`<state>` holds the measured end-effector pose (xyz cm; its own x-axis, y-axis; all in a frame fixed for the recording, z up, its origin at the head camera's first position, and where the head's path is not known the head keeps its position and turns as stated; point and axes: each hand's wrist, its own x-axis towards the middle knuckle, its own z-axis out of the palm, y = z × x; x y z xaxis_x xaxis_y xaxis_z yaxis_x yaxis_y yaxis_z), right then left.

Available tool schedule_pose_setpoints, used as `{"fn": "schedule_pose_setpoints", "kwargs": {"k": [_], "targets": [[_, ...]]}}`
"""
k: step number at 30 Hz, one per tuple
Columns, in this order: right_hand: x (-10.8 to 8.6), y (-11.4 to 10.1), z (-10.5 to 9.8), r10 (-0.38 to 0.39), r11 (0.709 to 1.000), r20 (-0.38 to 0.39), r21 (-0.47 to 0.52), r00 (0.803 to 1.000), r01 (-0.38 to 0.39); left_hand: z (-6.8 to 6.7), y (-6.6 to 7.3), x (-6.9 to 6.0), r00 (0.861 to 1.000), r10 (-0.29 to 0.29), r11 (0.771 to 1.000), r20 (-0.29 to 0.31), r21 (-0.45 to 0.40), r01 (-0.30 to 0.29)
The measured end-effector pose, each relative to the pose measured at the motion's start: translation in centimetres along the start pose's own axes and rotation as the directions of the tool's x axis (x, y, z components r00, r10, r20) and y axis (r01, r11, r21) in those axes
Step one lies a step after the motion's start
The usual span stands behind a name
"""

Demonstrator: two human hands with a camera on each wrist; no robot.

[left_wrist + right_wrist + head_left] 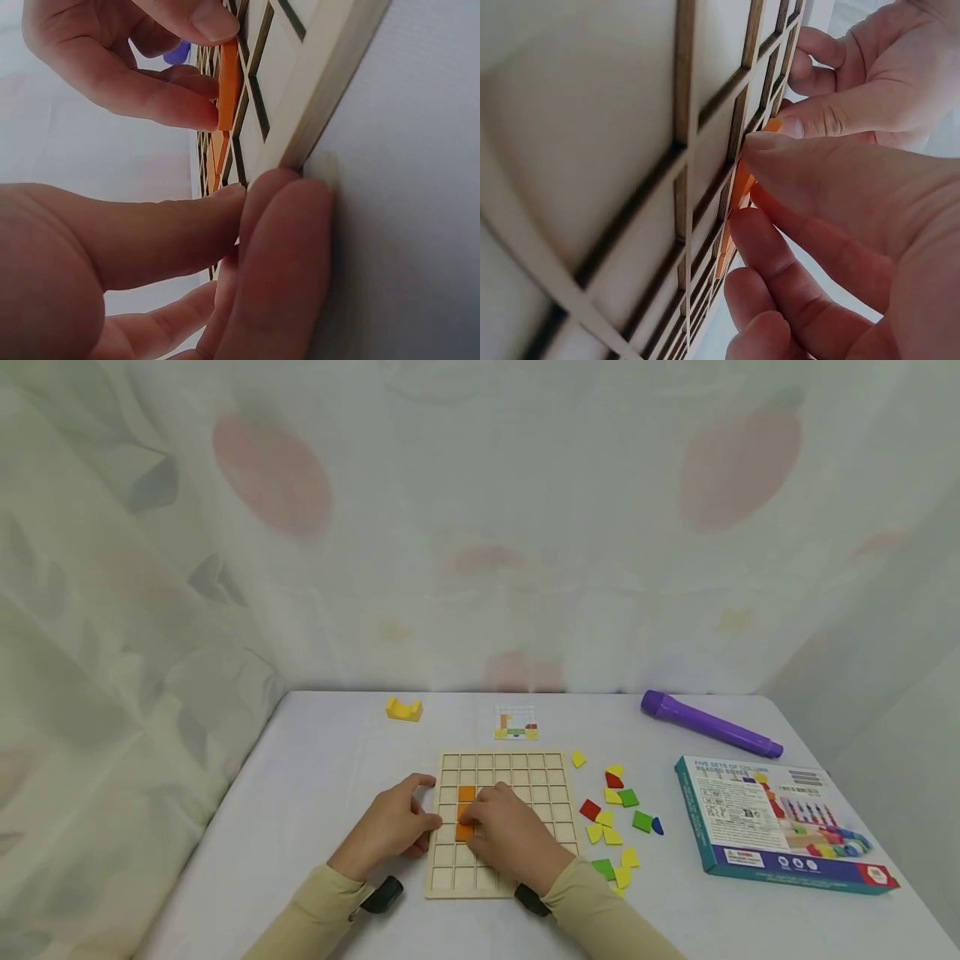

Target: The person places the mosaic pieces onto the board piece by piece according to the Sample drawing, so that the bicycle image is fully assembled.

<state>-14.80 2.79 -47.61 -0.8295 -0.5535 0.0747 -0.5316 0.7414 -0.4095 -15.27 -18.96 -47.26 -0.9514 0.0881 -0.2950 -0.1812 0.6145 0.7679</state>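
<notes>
A wooden grid board [520, 762] lies flat on the table. The left hand [393, 820] grips its left edge, thumb on the frame and fingers along the outer side in the left wrist view. Between the thumb and fingers of the right hand [513, 835] is an orange square [227, 86], pinched by its edges over a cell of the board. Beyond it, other orange squares [467, 793] lie in the same column, partly covered by the right fingers. In the right wrist view, the left thumb tip is close to the held square [742, 180].
Loose yellow, green, red and blue pieces [642, 822] lie right of the board. A pattern card [516, 723] and a yellow holder [404, 710] are behind it. Farther right are a purple tube [708, 724] and a flat box [787, 827]. Curtains surround the table.
</notes>
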Motion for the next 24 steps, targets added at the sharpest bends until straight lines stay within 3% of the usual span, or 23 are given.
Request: {"fn": "schedule_pose_setpoints", "kwargs": {"k": [24], "targets": [[0.01,0.08,-0.14,0.012,1.0,-0.001,0.007,1.0,-0.012,0.11,-0.06,0.17,1.0,-0.007,1.0,-0.007,0.013,0.007]]}}
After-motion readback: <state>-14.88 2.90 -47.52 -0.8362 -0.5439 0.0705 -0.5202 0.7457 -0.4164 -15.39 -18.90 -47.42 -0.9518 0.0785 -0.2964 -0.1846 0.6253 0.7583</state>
